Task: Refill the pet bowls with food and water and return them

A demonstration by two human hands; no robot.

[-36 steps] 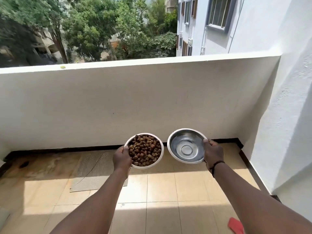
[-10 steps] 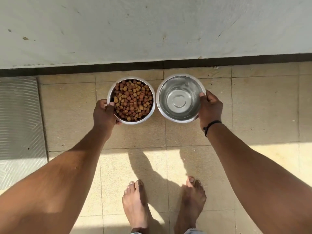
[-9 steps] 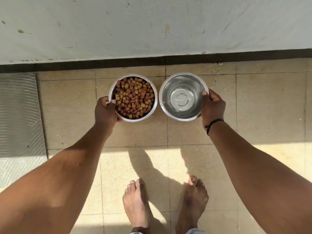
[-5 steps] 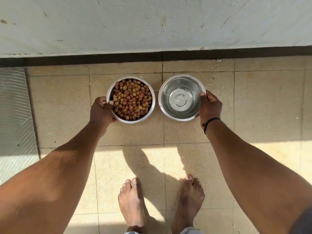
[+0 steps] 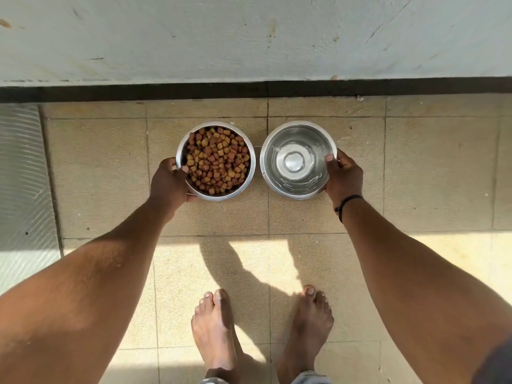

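Two steel bowls sit side by side low over the tiled floor near the wall. The food bowl (image 5: 249,177), on the left, is full of brown kibble (image 5: 217,160). My left hand (image 5: 169,185) grips its left rim, thumb over the edge. The water bowl (image 5: 297,162), on the right, holds clear water. My right hand (image 5: 343,174) grips its right rim, thumb hooked inside. A small gap separates the bowls. Whether they rest on the floor I cannot tell.
A white balcony wall (image 5: 249,37) with a dark skirting strip (image 5: 249,90) runs across the top. A ribbed grey mat (image 5: 22,189) lies at the left. My bare feet (image 5: 263,328) stand on the beige tiles (image 5: 429,176) below the bowls.
The view swung from the balcony wall down to the floor. Both bowls went down toward the tiles and now sit slightly farther apart. Both hands kept their grip.
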